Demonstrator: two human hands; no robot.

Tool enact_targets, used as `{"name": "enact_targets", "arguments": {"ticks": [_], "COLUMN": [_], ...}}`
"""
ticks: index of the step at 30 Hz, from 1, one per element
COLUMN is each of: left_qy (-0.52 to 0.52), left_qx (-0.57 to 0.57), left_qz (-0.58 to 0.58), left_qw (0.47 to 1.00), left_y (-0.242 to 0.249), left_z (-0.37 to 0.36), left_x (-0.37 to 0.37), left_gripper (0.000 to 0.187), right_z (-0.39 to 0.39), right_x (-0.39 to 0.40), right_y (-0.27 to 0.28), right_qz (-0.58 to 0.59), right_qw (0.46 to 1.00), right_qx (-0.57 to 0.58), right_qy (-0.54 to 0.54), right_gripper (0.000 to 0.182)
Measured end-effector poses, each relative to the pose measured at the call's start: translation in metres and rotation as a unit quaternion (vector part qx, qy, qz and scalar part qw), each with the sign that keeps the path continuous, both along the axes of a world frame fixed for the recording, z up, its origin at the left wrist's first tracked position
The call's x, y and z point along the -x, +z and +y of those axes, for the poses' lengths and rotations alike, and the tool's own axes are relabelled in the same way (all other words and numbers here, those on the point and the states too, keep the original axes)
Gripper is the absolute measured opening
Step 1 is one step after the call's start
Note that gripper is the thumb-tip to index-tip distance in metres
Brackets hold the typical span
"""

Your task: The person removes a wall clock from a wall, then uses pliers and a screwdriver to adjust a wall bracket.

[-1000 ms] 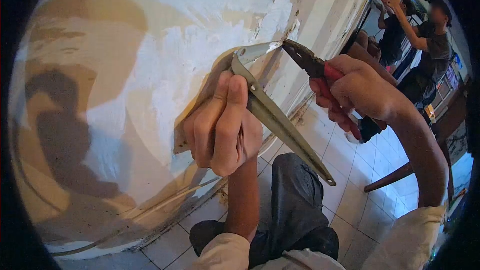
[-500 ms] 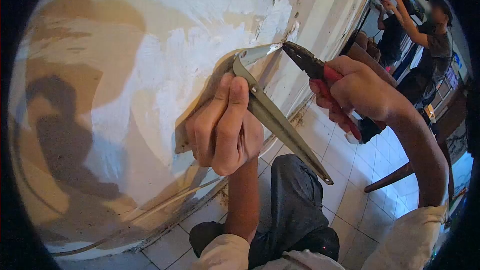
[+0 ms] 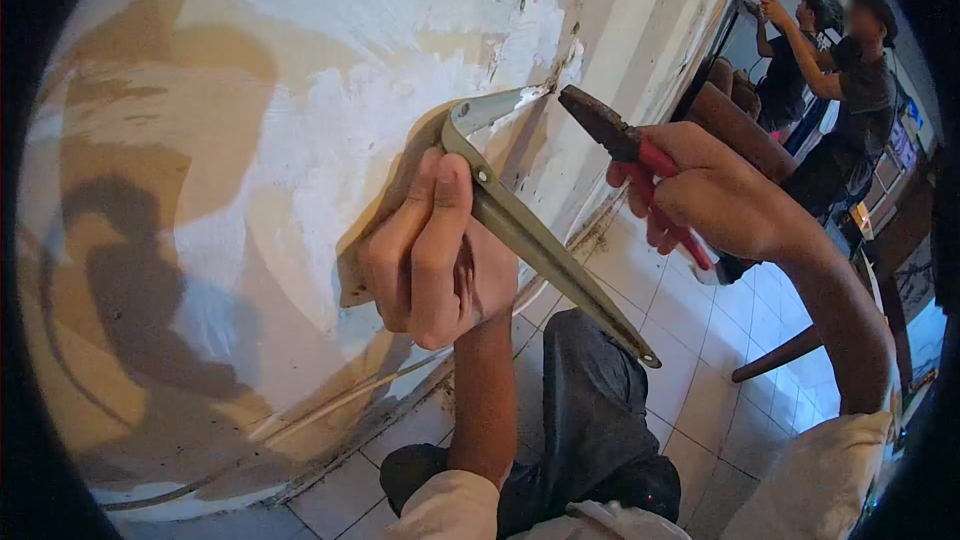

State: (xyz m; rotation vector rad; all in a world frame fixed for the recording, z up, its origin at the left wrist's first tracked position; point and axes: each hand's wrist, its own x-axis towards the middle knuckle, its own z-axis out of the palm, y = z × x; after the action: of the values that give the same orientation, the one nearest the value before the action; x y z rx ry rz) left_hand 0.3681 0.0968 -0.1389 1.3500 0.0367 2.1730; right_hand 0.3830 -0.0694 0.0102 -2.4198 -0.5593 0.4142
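My left hand (image 3: 440,260) is closed around a grey metal shelf bracket (image 3: 560,265) near its bend. One arm of the bracket lies along the wall (image 3: 400,0); the longer arm slants out and down to the right, with a hole at its tip. My right hand (image 3: 715,185) is wrapped round pliers (image 3: 605,125) with red handles and dark jaws. The jaw tips are close to the bracket's upper end at the wall, a small gap apart. My left palm hides part of the bracket.
White patches and holes mark the wall, and a thin cable (image 3: 350,398) runs along its foot. Below lies a tiled floor (image 3: 700,350) with a wooden leg (image 3: 780,352) standing at right. Two people work at the back right; the nearer person (image 3: 865,90) has raised arms.
The pliers' tips have come slightly away from the bracket's upper end. The bracket and my left hand appear a little further left. At the back, the nearer person's raised hands have moved.
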Motion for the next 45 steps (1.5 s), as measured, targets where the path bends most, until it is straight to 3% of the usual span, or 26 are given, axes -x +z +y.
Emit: {"name": "enact_targets", "arguments": {"ticks": [3, 9, 21, 24, 27, 29, 31, 33, 36, 39, 42, 45], "left_qy": [0.0, 0.014, 0.024, 0.024, 0.02, 0.022, 0.032, 0.047, 0.06, 0.044, 0.032, 0.003], "left_qx": [-0.007, -0.004, 0.033, 0.037, 0.037, 0.023, 0.022, 0.034, 0.029, 0.03, 0.045, 0.012], "left_qz": [-0.018, -0.012, -0.053, -0.075, -0.061, -0.026, -0.02, -0.047, -0.063, -0.069, -0.067, -0.023], "left_qw": [1.0, 1.0, 0.998, 0.996, 0.997, 0.999, 0.999, 0.997, 0.996, 0.996, 0.996, 1.0], "left_y": [0.004, 0.003, 0.002, 0.007, 0.008, 0.005, 0.002, 0.003, 0.003, 0.003, 0.005, 0.002], "left_z": [0.001, -0.001, -0.007, -0.006, -0.004, -0.004, -0.004, -0.002, 0.004, 0.009, 0.01, 0.011], "left_x": [-0.006, -0.002, 0.004, 0.002, 0.004, 0.011, 0.012, 0.005, 0.002, 0.0, 0.0, 0.008], "left_gripper": [0.023, 0.02, 0.018, 0.018, 0.018, 0.019, 0.019, 0.017, 0.017, 0.018, 0.018, 0.02], "right_z": [0.006, 0.009, 0.016, 0.012, 0.026, 0.021, 0.022, 0.03, 0.03, 0.037, 0.032, 0.033], "right_x": [-0.005, 0.0, 0.015, 0.009, 0.017, 0.017, 0.018, 0.02, 0.014, 0.017, 0.009, 0.011], "right_y": [0.003, 0.005, 0.008, 0.005, 0.005, 0.0, -0.003, 0.001, 0.0, 0.002, -0.004, 0.0], "right_qz": [0.018, 0.051, 0.11, 0.108, 0.019, -0.086, -0.104, -0.037, 0.029, 0.002, -0.1, -0.007], "right_qw": [1.0, 0.997, 0.99, 0.991, 0.995, 0.993, 0.989, 0.992, 0.998, 0.995, 0.983, 0.997], "right_qx": [-0.019, -0.044, -0.079, -0.073, 0.023, 0.069, 0.091, 0.089, 0.005, 0.033, 0.145, 0.043], "right_qy": [0.016, -0.026, -0.044, -0.031, -0.097, -0.046, -0.042, -0.085, -0.064, -0.093, -0.057, -0.064], "right_gripper": [0.035, 0.046, 0.032, 0.028, 0.023, 0.02, 0.019, 0.019, 0.02, 0.019, 0.018, 0.019]}}
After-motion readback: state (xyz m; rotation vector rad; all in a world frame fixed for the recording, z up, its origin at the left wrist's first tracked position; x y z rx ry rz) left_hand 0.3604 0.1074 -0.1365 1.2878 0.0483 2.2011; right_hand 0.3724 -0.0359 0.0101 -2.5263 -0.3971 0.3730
